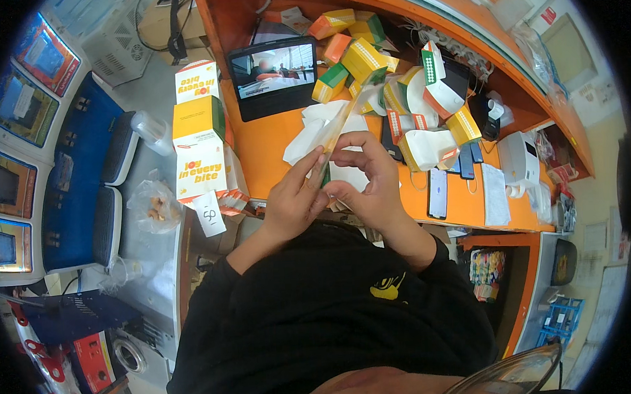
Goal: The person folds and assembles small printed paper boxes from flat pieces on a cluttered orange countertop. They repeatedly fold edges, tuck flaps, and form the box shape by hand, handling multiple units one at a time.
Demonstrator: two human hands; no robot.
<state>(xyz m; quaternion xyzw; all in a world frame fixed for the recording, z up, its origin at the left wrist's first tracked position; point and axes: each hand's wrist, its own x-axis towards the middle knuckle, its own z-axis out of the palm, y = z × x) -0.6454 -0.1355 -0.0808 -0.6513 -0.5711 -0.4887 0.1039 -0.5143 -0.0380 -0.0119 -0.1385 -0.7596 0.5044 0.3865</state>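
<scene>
Between my hands, above the orange desk, a thin flat carton blank point(338, 127) stands tilted and nearly edge-on, its printed face mostly turned away. My left hand point(296, 199) is closed on its lower left side, fingers laid along the surface. On the other side, my right hand point(367, 176) pinches the lower edge between bent fingers and thumb. White paper sheets point(303, 143) lie on the desk just behind the blank. Beyond it is a loose heap of small folded food cartons point(363, 59) in yellow, green, orange and white.
A tablet point(273, 77) in a dark case leans at the back. Stacked white and yellow cartons point(200, 159) stand left, with a handwritten card point(209, 213) in front. A phone point(438, 194), a white cloth point(495, 194) and a white printer-like device point(519, 158) are to the right.
</scene>
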